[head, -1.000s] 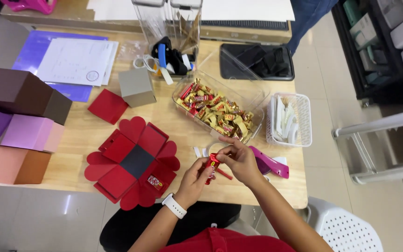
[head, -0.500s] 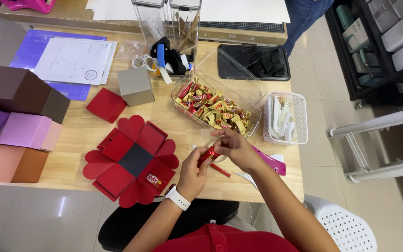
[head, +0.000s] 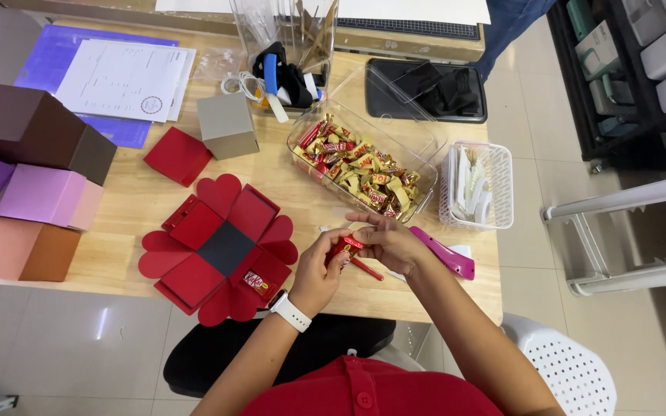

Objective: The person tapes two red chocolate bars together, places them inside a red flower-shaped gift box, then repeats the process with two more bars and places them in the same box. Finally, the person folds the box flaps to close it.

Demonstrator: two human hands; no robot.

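Head view: both hands meet over the table's near edge, pinching one small red-wrapped chocolate bar (head: 345,248) between them — left hand (head: 319,270) closed on its 7 o'clock end, right hand (head: 388,240) on its 1 o'clock end. The unfolded red paper box with heart-shaped flaps (head: 221,248) lies at 9 o'clock, nearer the left hand.

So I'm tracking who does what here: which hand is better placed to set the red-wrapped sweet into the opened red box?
Probably the left hand: it lies on the side of the opened red box and pinches the red-wrapped sweet. The right hand sits farther, towards the clear tub.
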